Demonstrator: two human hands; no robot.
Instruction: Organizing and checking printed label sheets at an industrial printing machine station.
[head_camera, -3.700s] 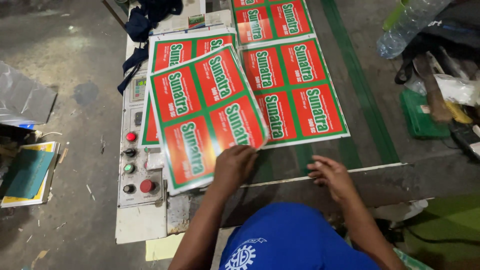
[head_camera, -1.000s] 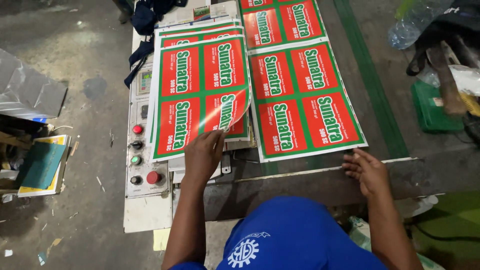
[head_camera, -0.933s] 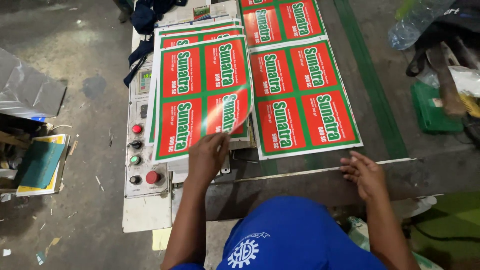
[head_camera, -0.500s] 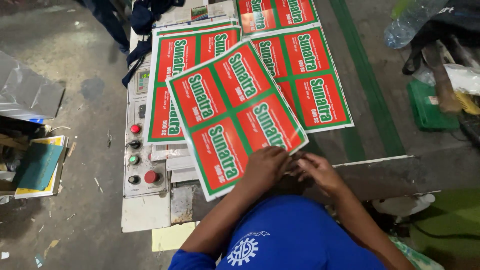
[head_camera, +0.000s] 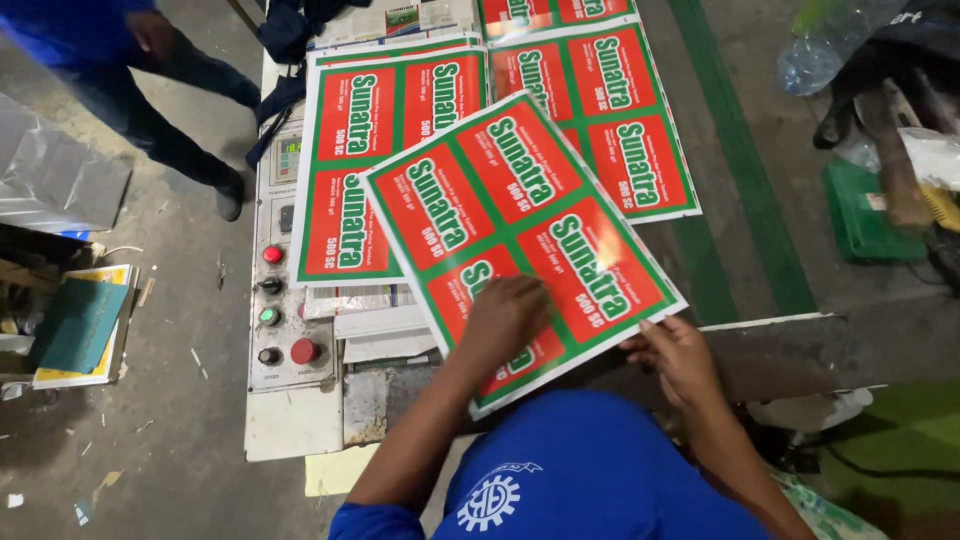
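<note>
A red and green printed sheet with four label panels lies tilted across the machine table. My left hand rests flat on its lower part. My right hand pinches its near right edge with thumb and fingers. Under it, to the left, sits a stack of like sheets. Another such sheet lies on the conveyor to the right, partly covered.
A control panel with red and green buttons sits left of the stack. A person in blue walks at top left. Books lie on the floor at left. A green box and a plastic bottle are at right.
The tilted sheet has slid a little toward the right and nearer me. My right hand moved out to its right edge. A person has walked into view at top left.
</note>
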